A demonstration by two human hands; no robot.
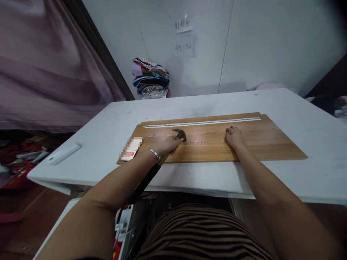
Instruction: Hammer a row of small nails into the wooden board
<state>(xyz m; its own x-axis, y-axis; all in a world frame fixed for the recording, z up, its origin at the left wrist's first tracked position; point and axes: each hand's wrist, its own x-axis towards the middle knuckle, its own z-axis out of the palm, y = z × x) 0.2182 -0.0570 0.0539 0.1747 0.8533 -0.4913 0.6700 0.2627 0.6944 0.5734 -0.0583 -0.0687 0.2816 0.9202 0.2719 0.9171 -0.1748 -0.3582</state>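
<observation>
My left hand point(167, 145) is wrapped round a claw hammer point(181, 135), near its metal head. The hammer's long handle, dark toward the end, runs back under my left forearm. Its head is over a wood-grain board point(260, 142), at the left end of a short row of small dark points, perhaps nails point(200, 142). Toward the board's right half, my right hand point(234, 137) rests with fingers curled closed; whether anything is inside them is hidden. A few thin loose nails point(152, 135) lie to the left of the hammer head.
Two white marked strips, like measuring tape point(202, 123), run along the board's far side. A partly blurred card point(132, 148) lies at its left end. The white table point(92, 141) bears a white elongated object point(64, 154) at left and folded cloths point(151, 77) at the back.
</observation>
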